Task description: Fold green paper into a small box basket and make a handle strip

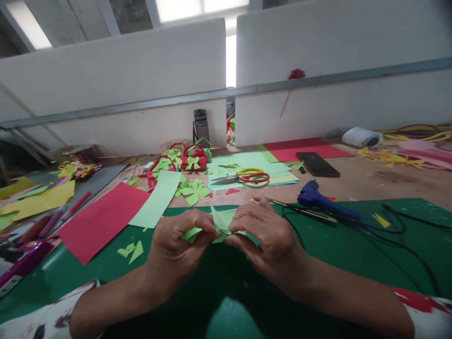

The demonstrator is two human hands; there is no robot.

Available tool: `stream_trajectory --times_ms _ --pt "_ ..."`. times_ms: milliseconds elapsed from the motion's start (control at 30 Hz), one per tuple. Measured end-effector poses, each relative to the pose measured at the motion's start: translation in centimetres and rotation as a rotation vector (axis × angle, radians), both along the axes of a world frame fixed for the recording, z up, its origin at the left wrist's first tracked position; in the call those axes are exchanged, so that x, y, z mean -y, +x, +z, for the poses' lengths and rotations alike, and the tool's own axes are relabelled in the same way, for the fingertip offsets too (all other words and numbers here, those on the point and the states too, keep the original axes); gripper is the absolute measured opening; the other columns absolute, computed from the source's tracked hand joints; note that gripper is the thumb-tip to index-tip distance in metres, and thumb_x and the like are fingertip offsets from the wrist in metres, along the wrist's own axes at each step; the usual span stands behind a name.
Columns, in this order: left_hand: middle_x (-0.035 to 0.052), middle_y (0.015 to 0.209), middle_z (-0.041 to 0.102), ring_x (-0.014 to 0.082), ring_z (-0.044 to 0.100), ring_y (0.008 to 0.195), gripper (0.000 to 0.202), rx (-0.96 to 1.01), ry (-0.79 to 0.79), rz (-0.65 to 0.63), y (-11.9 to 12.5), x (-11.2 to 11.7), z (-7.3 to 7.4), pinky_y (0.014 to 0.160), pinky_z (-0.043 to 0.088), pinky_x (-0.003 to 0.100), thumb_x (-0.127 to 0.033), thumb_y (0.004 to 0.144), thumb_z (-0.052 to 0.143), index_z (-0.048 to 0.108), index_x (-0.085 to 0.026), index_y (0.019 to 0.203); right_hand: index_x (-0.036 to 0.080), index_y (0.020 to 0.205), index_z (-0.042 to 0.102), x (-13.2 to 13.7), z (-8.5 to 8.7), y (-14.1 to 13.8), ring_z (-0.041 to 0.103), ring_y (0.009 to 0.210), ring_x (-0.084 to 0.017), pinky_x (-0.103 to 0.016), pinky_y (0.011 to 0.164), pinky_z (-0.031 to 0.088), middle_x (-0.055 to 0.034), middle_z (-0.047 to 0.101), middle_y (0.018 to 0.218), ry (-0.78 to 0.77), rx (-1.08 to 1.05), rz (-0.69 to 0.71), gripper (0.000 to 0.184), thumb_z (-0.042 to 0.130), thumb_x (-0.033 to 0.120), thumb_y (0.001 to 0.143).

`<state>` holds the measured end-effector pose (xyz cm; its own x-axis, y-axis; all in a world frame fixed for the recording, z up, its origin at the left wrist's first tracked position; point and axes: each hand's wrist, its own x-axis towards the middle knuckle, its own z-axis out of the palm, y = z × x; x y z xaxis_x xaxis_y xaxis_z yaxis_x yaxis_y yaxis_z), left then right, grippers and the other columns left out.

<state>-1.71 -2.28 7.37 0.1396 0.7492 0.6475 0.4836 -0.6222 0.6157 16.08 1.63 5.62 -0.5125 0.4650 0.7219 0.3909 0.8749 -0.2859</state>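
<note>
Both my hands meet over the dark green cutting mat (353, 245) and pinch one small piece of light green paper (221, 220). My left hand (178, 245) grips its left end with fingers curled round it. My right hand (268, 240) pinches the right end, fingers pressed together. The paper is folded and partly hidden by my fingers.
A red sheet (100, 219) and a pale green strip (157, 200) lie at the left. Scissors (247, 175) rest on stacked paper behind. A blue glue gun (325, 200) with black cable lies right, a phone (317, 164) beyond. Green scraps (192, 190) and red paper baskets (194, 160) sit near the white partition.
</note>
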Motion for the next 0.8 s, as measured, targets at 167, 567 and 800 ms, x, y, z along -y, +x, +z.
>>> stream_trajectory --times_ms 167,567,800 --pt "-0.0022 0.065 0.064 0.0078 0.061 0.059 0.016 -0.015 0.022 0.001 -0.1 -0.2 -0.1 0.059 0.047 0.015 -0.003 0.075 0.06 0.059 -0.017 0.068 0.015 0.07 0.057 0.0 0.0 0.0 0.054 0.069 -0.016 -0.043 0.085 0.033 -0.0028 0.059 0.067 0.079 0.011 0.005 0.015 0.055 0.014 0.085" --pt "-0.0025 0.075 0.063 0.0096 0.061 0.07 0.018 -0.159 0.085 0.073 -0.6 -0.1 0.0 0.071 0.048 0.018 -0.003 0.075 0.063 0.058 -0.018 0.082 0.017 0.072 0.054 -0.1 0.5 0.1 0.054 0.068 -0.015 -0.043 0.088 0.034 -0.0011 0.057 0.066 0.083 0.009 -0.003 0.015 0.05 0.009 0.084" --pt "0.0105 0.11 0.059 0.0235 0.051 0.105 0.032 -0.377 0.134 -0.035 -1.3 -0.5 1.1 0.091 0.043 0.039 -0.021 0.076 0.069 0.059 -0.016 0.106 0.016 0.068 0.053 -0.4 0.3 0.2 0.053 0.067 -0.015 -0.045 0.086 0.035 -0.0017 0.059 0.065 0.132 0.034 -0.012 0.017 0.052 0.006 0.082"
